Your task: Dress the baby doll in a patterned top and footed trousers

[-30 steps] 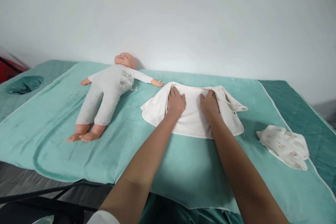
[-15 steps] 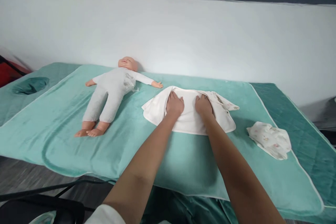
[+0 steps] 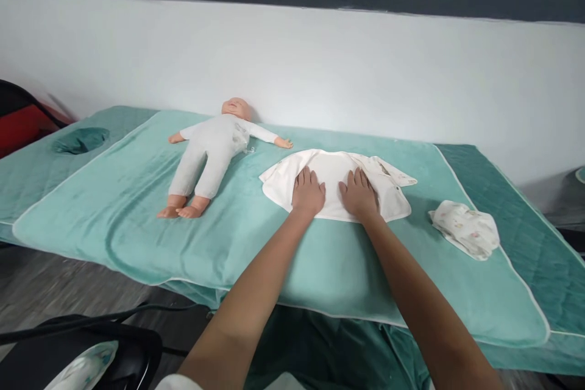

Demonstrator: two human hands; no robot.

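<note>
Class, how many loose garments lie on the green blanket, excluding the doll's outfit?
2: a white garment under the left hand and right hand; a printed bundle at far right.

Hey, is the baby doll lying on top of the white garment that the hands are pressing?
No, the baby doll lies on the teal blanket, to the left of the white garment.

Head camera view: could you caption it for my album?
The left hand and right hand lie flat on a white garment on a teal blanket, beside a baby doll.
</note>
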